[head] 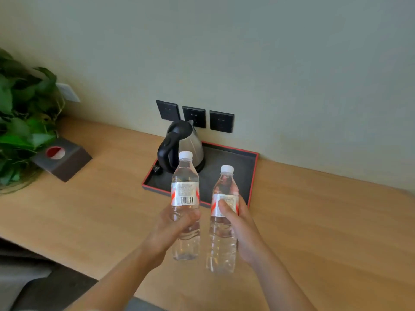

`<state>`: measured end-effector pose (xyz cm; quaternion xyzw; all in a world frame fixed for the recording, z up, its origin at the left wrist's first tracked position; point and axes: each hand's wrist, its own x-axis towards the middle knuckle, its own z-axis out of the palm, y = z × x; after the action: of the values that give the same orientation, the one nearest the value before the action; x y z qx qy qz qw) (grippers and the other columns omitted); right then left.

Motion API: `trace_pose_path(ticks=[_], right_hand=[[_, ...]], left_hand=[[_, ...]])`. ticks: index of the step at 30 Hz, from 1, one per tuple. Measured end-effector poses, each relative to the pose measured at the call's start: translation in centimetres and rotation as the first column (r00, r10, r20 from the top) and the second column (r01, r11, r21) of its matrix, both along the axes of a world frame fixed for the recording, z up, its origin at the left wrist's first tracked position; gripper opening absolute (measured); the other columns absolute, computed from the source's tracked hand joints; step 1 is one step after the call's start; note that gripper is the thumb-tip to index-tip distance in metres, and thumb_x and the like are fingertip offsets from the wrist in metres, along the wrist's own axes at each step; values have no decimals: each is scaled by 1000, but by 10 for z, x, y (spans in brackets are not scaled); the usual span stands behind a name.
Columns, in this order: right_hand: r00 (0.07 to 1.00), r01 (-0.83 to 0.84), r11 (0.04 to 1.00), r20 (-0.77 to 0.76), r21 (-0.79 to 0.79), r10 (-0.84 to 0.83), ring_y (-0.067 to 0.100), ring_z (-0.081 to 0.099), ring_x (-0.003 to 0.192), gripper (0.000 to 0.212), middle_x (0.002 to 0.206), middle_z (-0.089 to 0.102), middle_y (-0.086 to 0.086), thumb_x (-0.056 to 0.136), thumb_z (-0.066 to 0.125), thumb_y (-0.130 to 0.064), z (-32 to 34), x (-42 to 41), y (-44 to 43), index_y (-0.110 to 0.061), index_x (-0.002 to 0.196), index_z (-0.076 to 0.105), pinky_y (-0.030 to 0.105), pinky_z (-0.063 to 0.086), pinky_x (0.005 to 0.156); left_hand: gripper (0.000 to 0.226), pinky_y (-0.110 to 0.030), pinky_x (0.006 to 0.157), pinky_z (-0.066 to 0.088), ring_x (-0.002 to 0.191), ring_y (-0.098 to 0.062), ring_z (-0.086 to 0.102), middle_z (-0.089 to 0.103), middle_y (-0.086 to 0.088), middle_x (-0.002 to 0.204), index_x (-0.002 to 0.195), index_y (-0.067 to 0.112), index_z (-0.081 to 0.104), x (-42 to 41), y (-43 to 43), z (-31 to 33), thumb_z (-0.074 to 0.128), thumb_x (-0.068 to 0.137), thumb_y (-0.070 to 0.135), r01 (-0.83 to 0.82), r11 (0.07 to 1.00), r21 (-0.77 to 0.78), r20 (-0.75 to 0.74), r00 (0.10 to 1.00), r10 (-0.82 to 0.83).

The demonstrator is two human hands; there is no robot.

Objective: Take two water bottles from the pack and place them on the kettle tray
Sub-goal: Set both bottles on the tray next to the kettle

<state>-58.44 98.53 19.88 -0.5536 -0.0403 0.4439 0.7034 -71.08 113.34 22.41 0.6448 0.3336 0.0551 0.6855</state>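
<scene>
Wooden counter (94, 212) is running along a pale wall, w/ tray (252, 176) against it, kettle (182, 147) sitting on tray's left part. Left hand (173, 227) is wrapping fingers round left bottle (185, 191); right hand (238, 230) is gripping right bottle (224, 198), thumb on label. Both bottles are upright, held over the counter, near side of tray. Tray is lying straight ahead; its bare area is right of kettle, nearer right hand.

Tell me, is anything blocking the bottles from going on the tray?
Nothing visible blocks them. The kettle fills the tray's back-left part, but its right side is bare. The left hand and right hand each hold a bottle upright just before it.
</scene>
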Motion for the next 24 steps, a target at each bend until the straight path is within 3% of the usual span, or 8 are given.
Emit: trace_pose_path(ticks=[3, 7, 12, 14, 16, 19, 21, 24], right_hand=[[998, 66, 997, 14, -34, -66, 25, 73, 90, 42, 118, 70, 10, 91, 71, -33, 0, 32, 13, -34, 130, 57, 37, 60, 64], [975, 170, 978, 168, -121, -149, 18, 74, 100, 43, 116, 73, 0, 88, 75, -31, -5, 79, 29, -35, 125, 56, 37, 60, 83], [926, 325, 928, 260, -181, -273, 9, 76, 87, 48, 107, 74, -7, 81, 81, -30, -18, 140, 51, -40, 117, 52, 27, 60, 65], [893, 366, 916, 339, -166, -296, 8, 75, 90, 54, 103, 74, -12, 78, 84, -24, -22, 163, 58, -43, 116, 50, 23, 59, 65], [860, 383, 912, 416, -145, -295, 9, 74, 92, 62, 101, 74, -11, 75, 86, -13, -23, 185, 64, -35, 120, 50, 24, 59, 67], [816, 383, 914, 513, -134, -266, 9, 73, 91, 70, 99, 73, -11, 67, 90, -7, -21, 211, 75, -27, 122, 49, 21, 58, 70], [791, 384, 914, 558, -133, -251, 16, 73, 95, 72, 104, 72, -5, 65, 89, -5, -20, 224, 84, -25, 121, 49, 28, 61, 76], [770, 378, 914, 599, -148, -221, 24, 71, 98, 68, 108, 69, 9, 66, 88, -1, -21, 232, 97, -19, 120, 50, 46, 59, 89]], left_hand=[[36, -28, 76, 55, 82, -15, 68, 69, -1, 84, 97, 11, 65, 41, 21, -8, 80, 77, 37, 92, 995, -29, -4, 996, -92], [53, -32, 89, 55, 99, -11, 72, 76, 5, 105, 123, 30, 58, 98, 50, -36, 85, 78, 28, 152, 988, -10, -37, 988, -152], [62, -23, 83, 54, 99, -5, 72, 75, 9, 105, 119, 37, 53, 165, 78, -67, 85, 66, 39, 216, 976, 13, -29, 976, -216], [57, -19, 80, 53, 97, -2, 70, 72, 7, 105, 114, 39, 52, 190, 82, -76, 87, 71, 28, 193, 978, 76, -3, 981, -194], [60, -17, 76, 52, 91, 2, 69, 71, 12, 103, 106, 44, 50, 215, 84, -80, 90, 68, 18, 107, 982, 154, 30, 993, -113], [71, -30, 85, 55, 99, -10, 68, 69, 9, 106, 107, 43, 50, 246, 90, -86, 91, 63, 5, 19, 982, 187, 101, 994, -38], [71, -28, 84, 56, 98, -11, 68, 69, 9, 105, 103, 44, 50, 259, 96, -89, 91, 61, 3, -3, 978, 207, 122, 992, -23], [70, -7, 70, 51, 90, -1, 65, 66, 18, 99, 99, 46, 49, 269, 105, -92, 90, 63, 2, -16, 965, 260, 106, 994, -12]])
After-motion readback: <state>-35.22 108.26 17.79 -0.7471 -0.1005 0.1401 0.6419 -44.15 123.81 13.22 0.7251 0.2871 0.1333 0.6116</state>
